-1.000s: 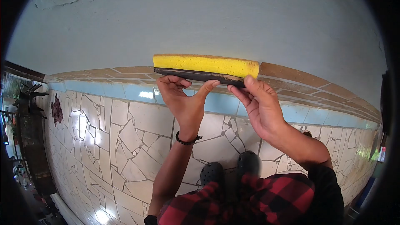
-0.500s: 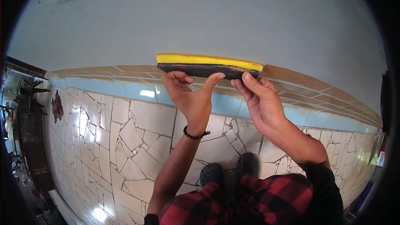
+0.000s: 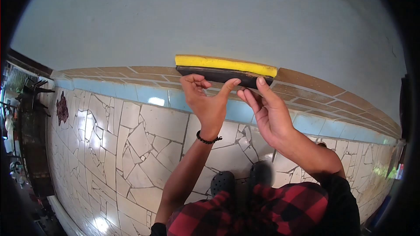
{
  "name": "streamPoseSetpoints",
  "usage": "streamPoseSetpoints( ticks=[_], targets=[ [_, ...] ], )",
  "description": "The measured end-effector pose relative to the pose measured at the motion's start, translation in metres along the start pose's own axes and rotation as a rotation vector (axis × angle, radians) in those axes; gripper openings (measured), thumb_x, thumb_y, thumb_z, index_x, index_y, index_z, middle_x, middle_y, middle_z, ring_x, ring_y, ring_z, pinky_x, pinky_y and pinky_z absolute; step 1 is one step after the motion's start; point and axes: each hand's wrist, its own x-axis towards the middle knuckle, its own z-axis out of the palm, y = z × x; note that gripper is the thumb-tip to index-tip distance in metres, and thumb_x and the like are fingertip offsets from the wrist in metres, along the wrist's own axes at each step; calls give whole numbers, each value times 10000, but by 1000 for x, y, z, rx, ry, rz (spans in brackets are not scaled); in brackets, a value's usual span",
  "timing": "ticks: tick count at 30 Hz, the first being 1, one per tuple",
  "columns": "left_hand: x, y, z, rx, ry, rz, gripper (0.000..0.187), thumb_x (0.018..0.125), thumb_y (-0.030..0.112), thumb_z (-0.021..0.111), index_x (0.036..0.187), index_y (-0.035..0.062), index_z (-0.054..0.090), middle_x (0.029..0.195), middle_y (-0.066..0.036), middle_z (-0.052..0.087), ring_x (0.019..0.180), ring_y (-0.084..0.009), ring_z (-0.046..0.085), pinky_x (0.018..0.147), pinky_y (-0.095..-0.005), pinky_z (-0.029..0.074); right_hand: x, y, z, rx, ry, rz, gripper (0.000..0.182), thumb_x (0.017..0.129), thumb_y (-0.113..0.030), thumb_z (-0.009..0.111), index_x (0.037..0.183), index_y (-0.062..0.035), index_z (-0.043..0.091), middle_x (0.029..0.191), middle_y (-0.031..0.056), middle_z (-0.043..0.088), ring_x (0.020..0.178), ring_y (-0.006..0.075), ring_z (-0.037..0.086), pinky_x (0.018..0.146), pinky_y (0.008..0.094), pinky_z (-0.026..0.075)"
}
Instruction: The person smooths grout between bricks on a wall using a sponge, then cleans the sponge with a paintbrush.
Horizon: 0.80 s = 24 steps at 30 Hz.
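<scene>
A sponge float, its black backing (image 3: 218,74) topped by a thick yellow sponge strip (image 3: 227,64), is held lengthwise against the top of the brown tile band. My left hand (image 3: 205,100) supports it from below near the left half, with curled fingers and a raised thumb along the black edge. At the right end, my right hand (image 3: 272,113) pinches the backing, thumb in front and fingers tucked under. Dried grime marks the right part of the float. Its handle side is hidden.
The grey-blue wall (image 3: 245,22) rises in front, cracked at upper left. Below it run brown brick-like tiles (image 3: 306,85) and a light-blue tile strip (image 3: 177,100). The floor (image 3: 144,148) is broken-tile mosaic, with a dark red cloth-like item (image 3: 62,108) and dark furniture (image 3: 35,148) at left.
The float's left end has shifted right in view, and my left hand has moved right with it. My right hand stays at the right end. The view has turned slightly.
</scene>
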Motion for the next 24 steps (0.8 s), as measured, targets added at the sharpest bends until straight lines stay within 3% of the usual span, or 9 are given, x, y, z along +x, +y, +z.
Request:
streamPoseSetpoints(
  ticks=[3, 5, 10, 24],
  targets=[
    [-1, 0, 3, -10, 6, 1, 704, 624, 197, 1033, 1026, 68, 470, 913, 8, 439, 812, -118, 434, 755, -265, 418, 2, -6, 3, 22, 8, -35, 288, 996, -212, 730, 1096, 53, 676, 1111, 136, 688, 1116, 231, 701, 1044, 253, 543],
    [1, -2, 7, -17, 43, 23, 704, 620, 203, 1035, 1021, 68, 473, 911, 9, 436, 808, -118, 429, 752, -264, 416, 4, -10, 8, 30, 13, -55, 202, 1008, -181, 712, 922, -15, 636, 1099, 128, 674, 1143, 256, 693, 1050, 267, 539],
    [-1, -6, 7, 12, 55, 40, 691, 616, 221, 1037, 999, 68, 483, 898, 9, 437, 799, -121, 427, 738, -271, 412, 8, -4, 3, 41, -13, -115, 362, 1018, -155, 695, 742, -129, 462, 1035, 92, 640, 1156, 284, 684, 1050, 290, 538],
    [6, 7, 5, 95, 32, 9, 693, 608, 262, 1033, 963, 57, 474, 861, -6, 443, 782, -140, 439, 705, -307, 421, 7, -7, 11, 21, -4, -147, 371, 1029, -130, 671, 736, -109, 443, 1053, 117, 604, 1155, 308, 675, 1078, 310, 538]
  ],
)
